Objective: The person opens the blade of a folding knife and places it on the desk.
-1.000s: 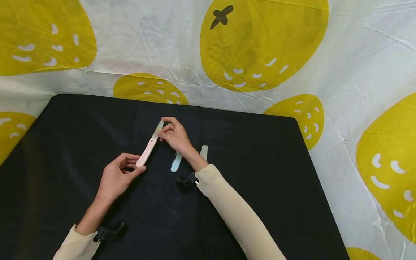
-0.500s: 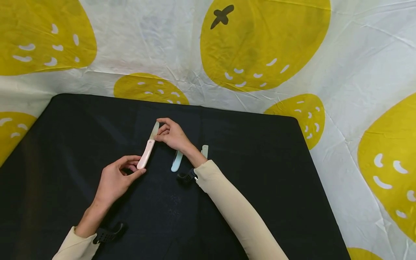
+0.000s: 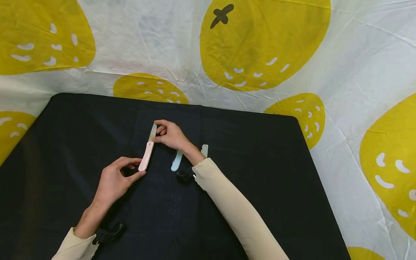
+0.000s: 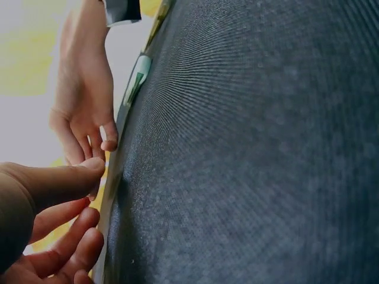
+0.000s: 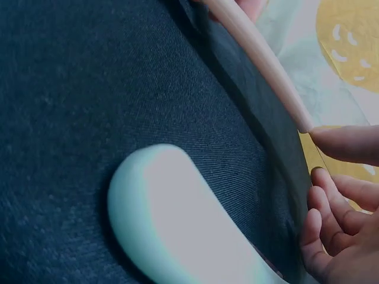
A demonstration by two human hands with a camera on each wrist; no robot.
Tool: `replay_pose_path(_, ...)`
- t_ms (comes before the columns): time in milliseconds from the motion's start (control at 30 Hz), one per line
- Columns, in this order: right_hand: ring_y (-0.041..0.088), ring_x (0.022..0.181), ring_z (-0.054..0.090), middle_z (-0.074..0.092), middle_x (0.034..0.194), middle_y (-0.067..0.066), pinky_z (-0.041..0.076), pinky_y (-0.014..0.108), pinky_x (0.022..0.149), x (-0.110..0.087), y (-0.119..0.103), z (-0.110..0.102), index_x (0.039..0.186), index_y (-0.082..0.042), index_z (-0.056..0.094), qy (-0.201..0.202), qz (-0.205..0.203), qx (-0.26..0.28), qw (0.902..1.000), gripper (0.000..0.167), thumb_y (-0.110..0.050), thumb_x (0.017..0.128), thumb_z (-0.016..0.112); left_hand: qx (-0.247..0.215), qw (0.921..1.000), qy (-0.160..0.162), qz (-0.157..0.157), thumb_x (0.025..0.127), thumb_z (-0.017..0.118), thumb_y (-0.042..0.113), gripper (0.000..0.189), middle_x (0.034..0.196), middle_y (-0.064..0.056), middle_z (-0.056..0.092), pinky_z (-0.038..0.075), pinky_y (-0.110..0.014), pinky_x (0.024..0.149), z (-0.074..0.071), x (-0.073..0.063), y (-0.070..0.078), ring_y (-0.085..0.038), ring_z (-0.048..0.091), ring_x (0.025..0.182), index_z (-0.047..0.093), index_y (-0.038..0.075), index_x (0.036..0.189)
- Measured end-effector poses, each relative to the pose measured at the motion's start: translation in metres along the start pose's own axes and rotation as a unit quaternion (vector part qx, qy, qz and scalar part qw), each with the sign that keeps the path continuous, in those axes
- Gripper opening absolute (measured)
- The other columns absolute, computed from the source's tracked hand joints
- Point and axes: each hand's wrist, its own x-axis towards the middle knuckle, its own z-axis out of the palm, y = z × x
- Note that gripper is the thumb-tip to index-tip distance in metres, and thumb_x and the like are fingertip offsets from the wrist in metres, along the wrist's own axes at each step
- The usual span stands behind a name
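Observation:
A pink-handled folding knife (image 3: 146,157) is unfolded, its blade (image 3: 152,133) pointing away from me in the head view. My left hand (image 3: 113,178) grips the rear end of the handle between thumb and fingers. At the other end, my right hand (image 3: 172,136) pinches the blade, thumb near the pivot and index finger at the tip. The right wrist view shows the pink handle (image 5: 263,59) held just above the cloth. Below my right wrist lies a light blue folding knife (image 3: 177,161), partly covered; its rounded handle (image 5: 183,219) looms close in the right wrist view.
A pale green folding knife (image 3: 204,150) lies right of the blue one, partly behind the right forearm. Black cloth (image 3: 260,173) covers the table. Behind it hangs a white curtain (image 3: 156,36) with yellow fruit prints. Both wrists wear black straps.
The pink knife's blade end has swung left and slightly toward me, so it stands straighter in view. My right hand has moved left with it; the left hand has barely shifted.

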Motion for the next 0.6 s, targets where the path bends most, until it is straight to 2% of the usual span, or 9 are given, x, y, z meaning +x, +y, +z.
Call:
replay_pose_path(167, 0.015, 0.093, 0.056, 0.066, 0.115, 0.01, 0.042, 0.017, 0.078, 0.0017, 0.0005, 0.0006, 0.149, -0.009, 0.057, -0.01, -0.011, -0.057, 0.9983, 0.062, -0.016, 0.092, 0.08, 0.021, 0.9997, -0.008, -0.01, 0.074, 0.095, 0.012, 0.037, 0.099, -0.006, 0.073, 0.043, -0.017, 0.073, -0.0004, -0.0006, -0.0005, -0.023, 0.065, 0.084, 0.081, 0.012, 0.108)
replay_pose_path(467, 0.014, 0.087, 0.051, 0.063, 0.111, 0.006, 0.039, 0.018, 0.074, 0.002, 0.0013, 0.0012, 0.148, -0.01, 0.058, -0.018, -0.018, -0.112, 0.9933, 0.062, -0.02, 0.091, 0.08, 0.041, 0.9986, -0.026, -0.022, 0.074, 0.095, 0.015, 0.036, 0.1, -0.007, 0.07, 0.045, -0.03, 0.072, 0.0006, -0.0008, -0.0016, -0.023, 0.064, 0.087, 0.08, 0.013, 0.107)
replay_pose_path(600, 0.015, 0.088, 0.052, 0.064, 0.11, 0.002, 0.035, 0.026, 0.082, -0.0001, 0.0005, 0.0013, 0.147, -0.014, 0.061, -0.012, -0.005, -0.144, 0.9894, 0.061, -0.025, 0.091, 0.081, 0.048, 0.9981, -0.033, -0.023, 0.075, 0.094, 0.016, 0.036, 0.1, -0.007, 0.07, 0.045, -0.031, 0.071, 0.001, -0.0011, -0.0017, -0.023, 0.063, 0.088, 0.08, 0.012, 0.107)
